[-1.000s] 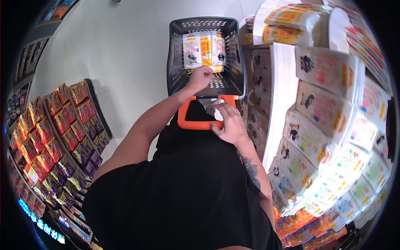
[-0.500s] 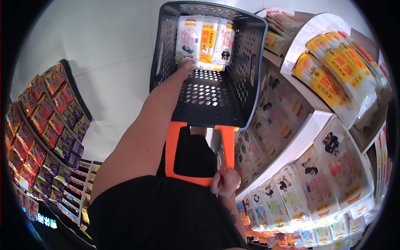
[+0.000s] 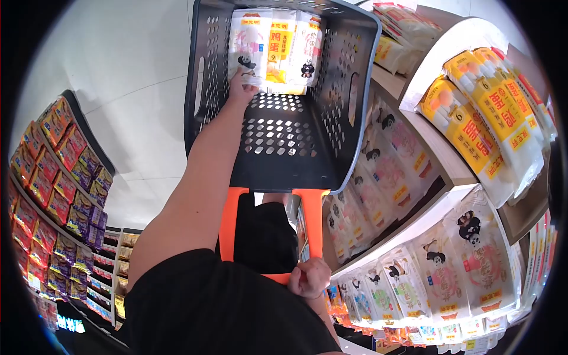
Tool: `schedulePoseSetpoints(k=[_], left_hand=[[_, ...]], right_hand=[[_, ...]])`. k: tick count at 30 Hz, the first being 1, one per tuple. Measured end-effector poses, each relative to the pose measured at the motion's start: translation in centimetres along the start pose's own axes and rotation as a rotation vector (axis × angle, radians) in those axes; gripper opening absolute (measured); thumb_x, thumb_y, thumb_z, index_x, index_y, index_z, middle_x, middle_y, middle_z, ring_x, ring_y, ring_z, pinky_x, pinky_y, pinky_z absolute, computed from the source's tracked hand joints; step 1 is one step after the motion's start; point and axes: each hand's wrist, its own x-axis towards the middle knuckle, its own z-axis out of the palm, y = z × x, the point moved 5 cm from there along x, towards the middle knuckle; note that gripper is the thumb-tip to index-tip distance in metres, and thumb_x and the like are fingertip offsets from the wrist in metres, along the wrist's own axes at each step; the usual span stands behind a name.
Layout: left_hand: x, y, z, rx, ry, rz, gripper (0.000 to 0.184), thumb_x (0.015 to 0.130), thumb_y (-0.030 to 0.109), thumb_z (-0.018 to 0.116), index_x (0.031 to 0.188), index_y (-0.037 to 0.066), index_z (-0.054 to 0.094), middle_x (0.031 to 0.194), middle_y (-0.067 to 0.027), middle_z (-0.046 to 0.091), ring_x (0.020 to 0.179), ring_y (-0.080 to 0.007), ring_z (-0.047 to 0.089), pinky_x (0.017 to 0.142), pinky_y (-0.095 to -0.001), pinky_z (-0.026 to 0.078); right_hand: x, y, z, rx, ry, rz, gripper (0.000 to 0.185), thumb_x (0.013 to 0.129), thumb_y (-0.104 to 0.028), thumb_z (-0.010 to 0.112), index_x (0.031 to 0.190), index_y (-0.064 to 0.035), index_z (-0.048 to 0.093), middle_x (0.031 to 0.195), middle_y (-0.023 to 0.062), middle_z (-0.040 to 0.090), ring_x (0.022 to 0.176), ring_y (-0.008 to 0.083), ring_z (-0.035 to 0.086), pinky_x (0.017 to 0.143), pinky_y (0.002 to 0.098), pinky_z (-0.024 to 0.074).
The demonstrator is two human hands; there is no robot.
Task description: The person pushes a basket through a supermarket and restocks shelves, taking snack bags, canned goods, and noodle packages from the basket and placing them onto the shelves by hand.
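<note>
My left hand reaches into the dark grey shopping basket and is closed at the lower end of a white noodle packet with a panda print. The thumb lies on the packet's front; the other fingers are partly hidden. Beside it are a yellow-and-white egg noodle packet and another white panda packet, all leaning at the basket's far end. My right hand is wrapped round the corner of the basket's orange handle.
On the right, a shelf carries rows of white panda packets, with yellow egg noodle packets above. Racks of red and purple snack bags stand on the left. Pale floor tiles lie between.
The basket and its packets have shifted left in view. My left hand has moved from the packets' bottom edge up onto the left packet. My right hand stays on the handle.
</note>
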Motion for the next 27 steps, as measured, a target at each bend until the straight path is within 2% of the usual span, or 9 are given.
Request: schedulePoseSetpoints(k=[3,5,10,16,19,22,24,26,27], left_hand=[[-0.9,0.2,0.1,-0.043,0.049,0.079,0.039,0.084,0.037,0.076,0.107,0.010,0.060,0.109,-0.0064,0.061,0.110,-0.0244,0.059,0.104,-0.0475,0.040],[1.5,-0.3,-0.5,-0.154,-0.017,-0.037,0.038,0.083,0.032,0.078,0.110,0.012,0.060,0.105,-0.0036,0.063,0.099,-0.0181,0.064,0.091,-0.0375,0.051],[0.0,-0.9,2.0,-0.099,-0.062,0.079,0.032,0.089,0.030,0.072,0.109,0.009,0.059,0.104,-0.0037,0.064,0.100,-0.0189,0.063,0.092,-0.0390,0.051],[0.7,-0.7,3.8,-0.076,-0.154,0.052,0.043,0.091,0.035,0.068,0.122,0.008,0.056,0.116,-0.0068,0.063,0.109,-0.0225,0.061,0.097,-0.0406,0.049],[0.1,0.8,5.1,-0.197,-0.420,0.168,0.044,0.093,0.030,0.066,0.128,0.007,0.053,0.123,-0.0088,0.062,0.115,-0.0276,0.060,0.102,-0.0460,0.047],[-1.8,2.5,5.7,-0.097,-0.319,0.162,0.041,0.093,0.026,0.066,0.127,0.007,0.054,0.119,-0.0088,0.063,0.111,-0.0280,0.062,0.101,-0.0459,0.048],[-3.2,3.8,6.0,-0.038,-0.273,0.220,0.035,0.091,0.025,0.069,0.120,0.008,0.059,0.112,-0.0062,0.065,0.103,-0.0254,0.065,0.093,-0.0409,0.052],[-2.6,4.4,5.5,0.007,-0.176,0.162,0.028,0.089,0.025,0.071,0.111,0.010,0.063,0.106,-0.0027,0.066,0.096,-0.0214,0.066,0.082,-0.0345,0.053],[-3.3,4.4,6.0,-0.006,-0.240,0.133,0.024,0.088,0.026,0.072,0.107,0.012,0.065,0.104,-0.0007,0.066,0.090,-0.0191,0.065,0.075,-0.0303,0.051]], right_hand=[[-0.1,0.0,0.0,-0.001,0.012,-0.016,0.006,0.067,0.001,0.063,0.071,-0.0022,0.059,0.056,0.0070,0.053,0.044,0.0233,0.053,0.046,0.0321,0.0442],[-0.1,-0.3,0.0,-0.007,0.020,-0.014,0.006,0.068,0.001,0.063,0.070,-0.0023,0.059,0.056,0.0071,0.053,0.044,0.0233,0.052,0.046,0.0322,0.0440],[0.1,-0.4,-0.1,-0.014,0.052,-0.029,0.005,0.069,0.002,0.061,0.070,-0.0023,0.058,0.056,0.0075,0.053,0.044,0.0232,0.052,0.046,0.0321,0.0437],[0.1,-0.6,-0.1,-0.026,0.090,-0.043,0.006,0.069,0.003,0.059,0.070,-0.0028,0.057,0.055,0.0068,0.053,0.044,0.0231,0.052,0.045,0.0320,0.0429],[-0.1,-0.5,-0.2,-0.010,0.120,-0.045,0.007,0.068,0.003,0.059,0.069,-0.0032,0.057,0.055,0.0065,0.053,0.044,0.0229,0.053,0.044,0.0318,0.0430],[0.0,-0.7,-0.4,-0.029,0.130,-0.056,0.007,0.068,0.003,0.058,0.069,-0.0036,0.057,0.055,0.0066,0.053,0.043,0.0231,0.053,0.044,0.0314,0.0432],[0.5,-1.1,-0.6,-0.026,0.152,-0.093,0.008,0.067,0.004,0.058,0.068,-0.0038,0.056,0.054,0.0064,0.052,0.043,0.0233,0.053,0.043,0.0311,0.0429],[1.5,-1.7,-1.1,-0.043,0.192,-0.127,0.009,0.067,0.004,0.058,0.065,-0.0040,0.055,0.053,0.0061,0.052,0.042,0.0236,0.053,0.043,0.0313,0.0429],[2.1,-2.2,-1.3,-0.065,0.185,-0.144,0.009,0.066,0.004,0.058,0.064,-0.0040,0.055,0.053,0.0062,0.051,0.042,0.0240,0.053,0.043,0.0318,0.0431]])
